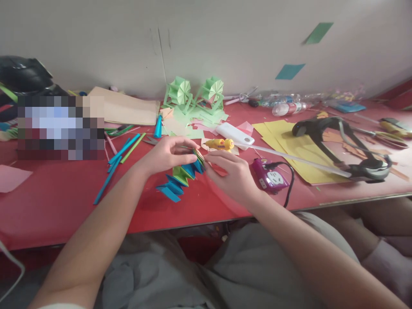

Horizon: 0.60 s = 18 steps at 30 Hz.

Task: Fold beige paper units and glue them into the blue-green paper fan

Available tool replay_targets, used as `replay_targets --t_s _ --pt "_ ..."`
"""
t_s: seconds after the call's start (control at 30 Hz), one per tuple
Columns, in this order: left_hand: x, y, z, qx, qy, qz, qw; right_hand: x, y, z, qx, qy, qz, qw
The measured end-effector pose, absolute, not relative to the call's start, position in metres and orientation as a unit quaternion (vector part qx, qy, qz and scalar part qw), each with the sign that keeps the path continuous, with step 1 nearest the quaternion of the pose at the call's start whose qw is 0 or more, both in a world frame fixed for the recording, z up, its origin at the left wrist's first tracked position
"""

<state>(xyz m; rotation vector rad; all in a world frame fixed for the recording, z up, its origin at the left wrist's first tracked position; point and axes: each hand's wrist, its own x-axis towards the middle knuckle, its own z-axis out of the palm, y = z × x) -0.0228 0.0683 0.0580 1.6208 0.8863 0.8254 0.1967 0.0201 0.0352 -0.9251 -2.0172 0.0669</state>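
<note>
A pleated strip of blue and green folded paper hangs between my hands, its blue end pointing down and left over the red table. My left hand holds the upper part with thumb and fingers. At the strip's upper right end, my right hand pinches the folds with its fingertips. Just behind the hands lies a yellow glue gun. Blue and green paper strips lie left of my left hand, and scissors rest partly behind it.
On the red table are green paper models, a white case, yellow sheets, a purple power socket with a black cable, a black headset-like frame and plastic bottles. A person's legs show at right.
</note>
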Motion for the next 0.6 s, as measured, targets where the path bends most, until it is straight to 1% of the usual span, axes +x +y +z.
replay_targets --t_s 0.13,0.23,0.47,0.6 --pt "-0.02 0.066 0.058 0.707 0.378 0.336 0.493 0.2 0.022 0.037 -0.414 -0.82 -0.005 0.395" --pt "-0.016 0.062 0.06 0.714 0.375 0.333 0.488 0.203 0.025 0.038 -0.441 -0.811 -0.005 0.384" --pt "-0.013 0.059 0.064 0.722 0.377 0.322 0.482 0.207 0.03 0.039 -0.436 -0.81 0.039 0.39" --pt "-0.016 0.06 0.067 0.749 0.386 0.314 0.437 0.209 0.03 0.043 -0.433 -0.811 0.098 0.381"
